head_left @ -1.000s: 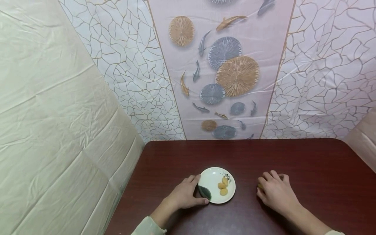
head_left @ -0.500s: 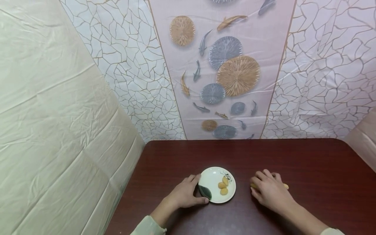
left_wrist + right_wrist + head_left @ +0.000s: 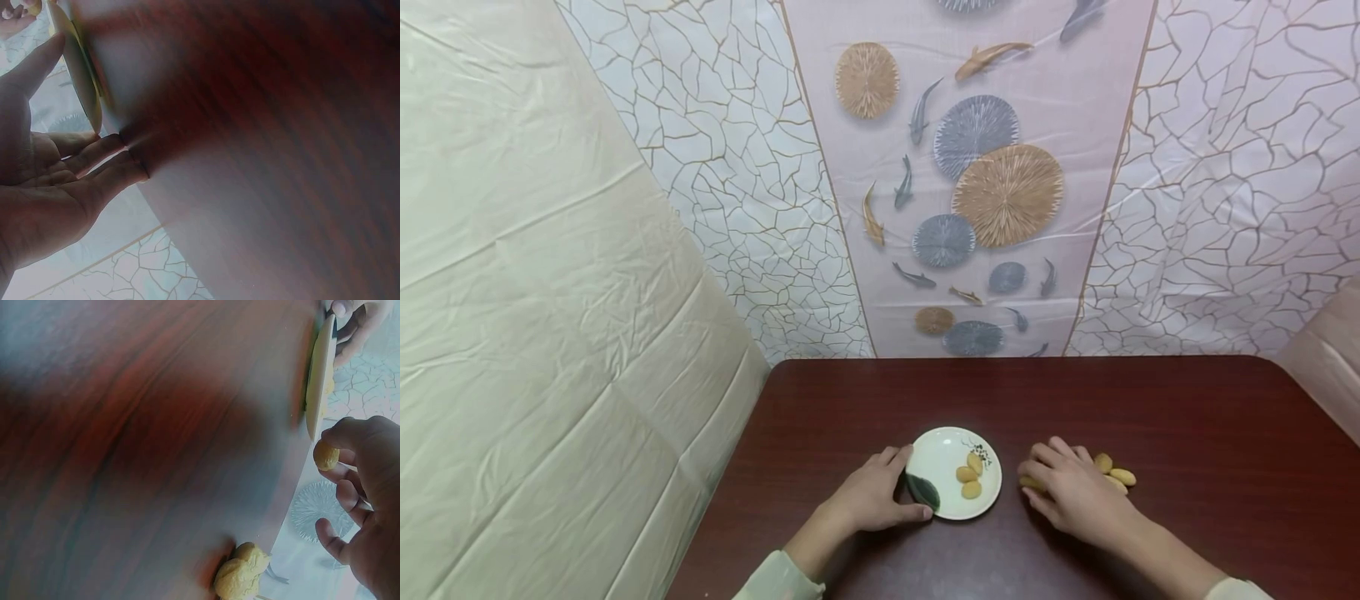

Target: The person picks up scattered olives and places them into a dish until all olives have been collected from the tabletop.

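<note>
While our left hand (image 3: 874, 497) rests spread against the left rim of the plate (image 3: 934, 455), our right hand (image 3: 1077, 494) pinches a yellow lump (image 3: 326, 455) just right of it. Three lumps (image 3: 972, 489) sit on the plate, other lumps (image 3: 1123, 477) farther right.

The dark red-brown bench (image 3: 880, 400) (its surface is slightly shiny) carries one round white plate (image 3: 936, 455) and some small yellow pieces (image 3: 1123, 477).
</note>
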Available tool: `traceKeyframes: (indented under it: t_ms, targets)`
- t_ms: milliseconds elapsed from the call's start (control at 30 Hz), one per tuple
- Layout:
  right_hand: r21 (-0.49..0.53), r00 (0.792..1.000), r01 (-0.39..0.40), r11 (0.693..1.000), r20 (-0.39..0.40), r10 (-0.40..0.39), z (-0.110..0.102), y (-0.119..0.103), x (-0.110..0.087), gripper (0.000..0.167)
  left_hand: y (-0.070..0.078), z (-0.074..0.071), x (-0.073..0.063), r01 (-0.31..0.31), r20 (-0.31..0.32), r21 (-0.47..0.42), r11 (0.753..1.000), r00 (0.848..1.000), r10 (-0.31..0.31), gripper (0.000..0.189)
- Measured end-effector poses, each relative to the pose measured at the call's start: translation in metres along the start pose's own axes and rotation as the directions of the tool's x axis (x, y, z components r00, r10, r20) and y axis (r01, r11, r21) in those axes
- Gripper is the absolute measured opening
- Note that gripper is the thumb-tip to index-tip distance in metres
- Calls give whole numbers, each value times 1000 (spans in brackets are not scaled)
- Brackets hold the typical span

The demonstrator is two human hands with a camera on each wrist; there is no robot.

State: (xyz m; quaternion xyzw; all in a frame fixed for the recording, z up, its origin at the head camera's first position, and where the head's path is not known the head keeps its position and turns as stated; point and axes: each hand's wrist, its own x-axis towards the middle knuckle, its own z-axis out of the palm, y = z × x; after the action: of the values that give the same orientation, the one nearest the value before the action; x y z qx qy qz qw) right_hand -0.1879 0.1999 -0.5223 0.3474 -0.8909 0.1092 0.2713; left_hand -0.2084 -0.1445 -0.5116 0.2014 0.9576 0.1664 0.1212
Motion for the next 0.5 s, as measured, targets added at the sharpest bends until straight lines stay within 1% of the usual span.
traceKeyframes:
  t_ms: [233, 500]
  targets:
    - [7, 1000, 15, 1000, -8, -14, 1, -3, 7, 29, 1, -1, -1, 7, 2, -2, 1000, 1000, -7, 112]
    - [45, 1000, 22, 999, 2, -22, 3, -8, 14, 28, 0, 0, 0, 2, 5, -11, 1000, 1000, -2, 111]
